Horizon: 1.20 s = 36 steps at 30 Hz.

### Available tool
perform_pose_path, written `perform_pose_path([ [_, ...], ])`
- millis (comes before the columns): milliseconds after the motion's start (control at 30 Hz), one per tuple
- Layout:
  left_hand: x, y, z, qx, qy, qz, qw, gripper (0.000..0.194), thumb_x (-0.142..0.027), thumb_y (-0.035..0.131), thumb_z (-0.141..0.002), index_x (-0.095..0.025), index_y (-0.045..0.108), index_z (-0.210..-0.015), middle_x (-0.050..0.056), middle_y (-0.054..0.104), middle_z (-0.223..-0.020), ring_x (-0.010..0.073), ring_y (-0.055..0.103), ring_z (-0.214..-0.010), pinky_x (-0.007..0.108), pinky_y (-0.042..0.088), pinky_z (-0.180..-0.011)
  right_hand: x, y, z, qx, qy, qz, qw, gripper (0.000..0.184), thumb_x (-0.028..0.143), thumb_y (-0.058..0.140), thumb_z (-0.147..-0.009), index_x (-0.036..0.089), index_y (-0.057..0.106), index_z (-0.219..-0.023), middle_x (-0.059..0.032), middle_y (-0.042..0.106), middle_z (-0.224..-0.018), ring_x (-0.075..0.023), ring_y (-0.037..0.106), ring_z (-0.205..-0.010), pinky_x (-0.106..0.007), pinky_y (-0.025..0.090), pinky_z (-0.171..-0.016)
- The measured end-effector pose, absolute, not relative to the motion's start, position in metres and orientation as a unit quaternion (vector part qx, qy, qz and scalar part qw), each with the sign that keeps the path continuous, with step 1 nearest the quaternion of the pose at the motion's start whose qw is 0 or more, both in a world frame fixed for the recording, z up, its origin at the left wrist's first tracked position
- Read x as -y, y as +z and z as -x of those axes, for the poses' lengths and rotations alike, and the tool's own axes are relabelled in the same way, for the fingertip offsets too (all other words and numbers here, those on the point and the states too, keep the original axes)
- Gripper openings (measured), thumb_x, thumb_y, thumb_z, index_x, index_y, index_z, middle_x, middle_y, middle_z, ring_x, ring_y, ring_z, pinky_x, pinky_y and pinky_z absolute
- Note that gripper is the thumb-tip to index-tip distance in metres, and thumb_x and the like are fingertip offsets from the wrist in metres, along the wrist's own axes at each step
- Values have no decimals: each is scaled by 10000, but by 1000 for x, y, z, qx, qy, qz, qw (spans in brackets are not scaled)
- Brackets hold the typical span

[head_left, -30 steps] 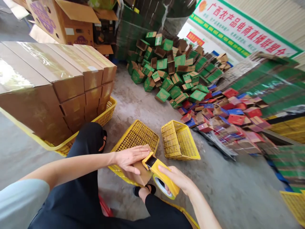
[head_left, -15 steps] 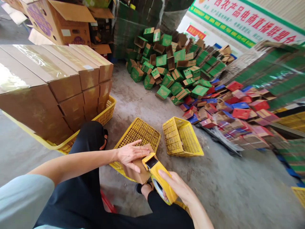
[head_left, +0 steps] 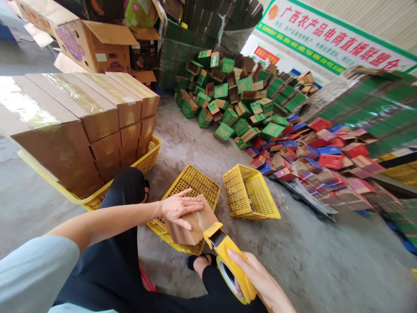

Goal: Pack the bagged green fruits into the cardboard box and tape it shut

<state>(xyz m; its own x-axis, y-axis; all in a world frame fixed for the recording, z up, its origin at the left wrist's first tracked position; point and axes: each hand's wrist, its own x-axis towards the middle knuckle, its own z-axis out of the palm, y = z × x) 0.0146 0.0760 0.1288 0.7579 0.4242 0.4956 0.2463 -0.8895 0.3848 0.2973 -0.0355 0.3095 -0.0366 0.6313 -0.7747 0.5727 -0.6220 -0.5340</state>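
A small brown cardboard box point(head_left: 189, 232) rests on an upturned yellow plastic crate point(head_left: 204, 188) between my legs. My left hand point(head_left: 180, 208) lies flat on top of the box, fingers stretched out. In my right hand point(head_left: 250, 271) is a yellow tape dispenser point(head_left: 230, 256), with a roll of tape in its lower part. The dispenser's front end is by the right edge of the box. From this angle I cannot tell whether it touches the box, or whether tape runs between them.
At left, taped cardboard boxes point(head_left: 100, 148) stand stacked in a yellow crate point(head_left: 153, 152). Another yellow crate point(head_left: 250, 191) lies on the floor to the right. Beyond are heaps of green cartons point(head_left: 230, 115) and red and blue cartons point(head_left: 330, 161). A banner point(head_left: 332, 34) hangs behind.
My right hand has drawn the tape dispenser away from the box top, down and to the right, uncovering more of the box. My left hand stays pressed on the box.
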Motion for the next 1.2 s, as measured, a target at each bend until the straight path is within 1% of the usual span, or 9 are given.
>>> perform_pose_path([
  [200, -77, 130, -15, -156, 278, -936, 149, 822, -737, 510, -958, -210, 441, -1585, 160, 425, -1631, 337, 350, -1545, 559, 18, -1295, 56, 302, -320, 416, 558, 715, 65, 561, 769, 643, -818, 217, 559, -870, 30, 593, -468, -159, 592, -439, -242, 465, -482],
  [433, -74, 142, -11, -130, 230, -955, 137, 878, -794, 537, -907, -255, 436, -1593, 155, 345, -1673, 359, 321, -1555, 580, -2, -1285, 54, 301, -318, 422, 574, 700, 55, 545, 746, 667, -814, 210, 568, -822, 26, 612, -487, -146, 587, -430, -231, 454, -465],
  [533, -75, 146, -10, -121, 228, -957, 130, 932, -805, 573, -877, -228, 431, -1596, 173, 347, -1668, 376, 328, -1549, 597, 14, -1284, 53, 300, -319, 416, 575, 702, 57, 539, 735, 674, -817, 205, 577, -837, 21, 623, -493, -149, 602, -445, -225, 467, -478],
  [700, -72, 154, -14, -106, 233, -961, 107, 961, -802, 575, -874, -139, 472, -1562, 227, 431, -1610, 404, 346, -1535, 633, 19, -1280, 50, 295, -321, 431, 586, 685, 47, 546, 743, 641, -833, 197, 616, -845, 18, 633, -500, -149, 600, -455, -232, 488, -497],
  [767, -70, 156, -20, -96, 232, -962, 111, 955, -786, 559, -894, -86, 491, -1541, 246, 447, -1593, 401, 371, -1523, 591, 46, -1300, 49, 291, -323, 435, 590, 679, 42, 551, 748, 630, -836, 197, 627, -844, 16, 634, -497, -155, 603, -454, -238, 491, -494],
  [833, -66, 157, -29, -81, 226, -963, 125, 949, -759, 550, -914, -42, 490, -1532, 253, 444, -1591, 383, 388, -1518, 515, 126, -1317, 47, 286, -326, 437, 593, 675, 40, 562, 758, 625, -835, 196, 631, -850, 10, 638, -497, -161, 607, -453, -238, 484, -480],
  [967, -58, 153, -48, -48, 221, -962, 154, 908, -659, 551, -961, -40, 374, -1602, 224, 361, -1645, 340, 346, -1545, 426, 269, -1296, 45, 274, -334, 443, 598, 667, 37, 607, 791, 604, -831, 186, 634, -878, -7, 651, -501, -161, 605, -449, -237, 481, -474],
  [1067, -54, 149, -54, -41, 215, -961, 166, 889, -614, 542, -990, -58, 293, -1637, 218, 311, -1667, 332, 308, -1559, 430, 264, -1300, 47, 264, -339, 448, 605, 657, 44, 659, 823, 600, -814, 174, 647, -918, -6, 658, -522, -162, 613, -464, -236, 483, -474],
  [1200, -53, 150, -52, -52, 184, -965, 178, 828, -598, 510, -1018, -91, 303, -1639, 191, 273, -1686, 315, 245, -1582, 440, 201, -1319, 53, 248, -346, 466, 625, 622, 76, 734, 863, 588, -790, 154, 681, -952, -19, 700, -621, -164, 647, -505, -239, 501, -490],
])
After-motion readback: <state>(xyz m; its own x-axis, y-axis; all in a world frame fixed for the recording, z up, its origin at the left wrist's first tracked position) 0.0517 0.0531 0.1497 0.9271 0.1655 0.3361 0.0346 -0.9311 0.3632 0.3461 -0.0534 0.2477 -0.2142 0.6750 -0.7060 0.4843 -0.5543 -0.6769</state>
